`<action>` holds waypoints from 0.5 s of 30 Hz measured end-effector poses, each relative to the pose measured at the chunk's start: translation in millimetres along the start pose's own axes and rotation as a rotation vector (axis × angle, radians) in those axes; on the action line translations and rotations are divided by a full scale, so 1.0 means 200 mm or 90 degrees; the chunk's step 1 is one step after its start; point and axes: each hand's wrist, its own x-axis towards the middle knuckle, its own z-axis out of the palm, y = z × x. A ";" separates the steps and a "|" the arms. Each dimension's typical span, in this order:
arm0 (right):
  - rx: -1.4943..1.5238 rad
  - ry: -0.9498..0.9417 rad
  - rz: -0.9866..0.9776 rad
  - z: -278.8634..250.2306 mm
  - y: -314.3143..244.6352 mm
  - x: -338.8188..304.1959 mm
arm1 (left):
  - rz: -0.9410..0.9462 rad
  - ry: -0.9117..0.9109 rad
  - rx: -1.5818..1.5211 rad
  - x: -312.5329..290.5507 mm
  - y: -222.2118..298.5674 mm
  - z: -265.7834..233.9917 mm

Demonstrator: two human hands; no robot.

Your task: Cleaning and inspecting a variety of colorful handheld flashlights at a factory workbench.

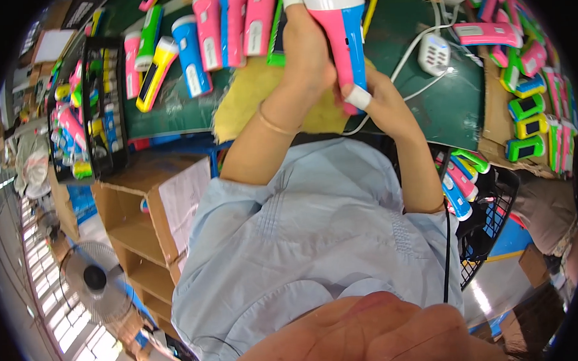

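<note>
A pink and blue flashlight (339,39) with a white rim stands nearly upright over the table, lens end away from me. My right hand (382,105) grips its lower end, with a white-wrapped thumb lying across the handle. Along its left side is my left hand (306,51), one white-wrapped digit pointing up beside the head and the other fingers mostly hidden. Below both hands lies a yellow cloth (250,108). To the left, a row of flashlights rests on the green table (163,115), among them a blue one (192,55) and a yellow one (157,73).
A white power strip (434,53) with trailing cables lies right of my hands. Beyond it, a cardboard box (496,123) holds many colourful flashlights. A black crate (111,165) of flashlights stands at left, above a cardboard shelf (133,219). A fan (94,279) is lower left.
</note>
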 end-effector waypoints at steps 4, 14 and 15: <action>0.156 0.281 0.031 -0.34 -0.15 -0.06 | -0.004 -0.110 0.407 0.00 0.00 0.01; 0.188 0.484 -0.100 -1.63 -0.22 0.19 | 0.303 -0.439 1.017 0.10 -0.45 0.02; 0.156 0.468 -0.105 -1.47 -0.28 0.20 | 0.252 -0.453 1.015 0.13 -0.48 0.04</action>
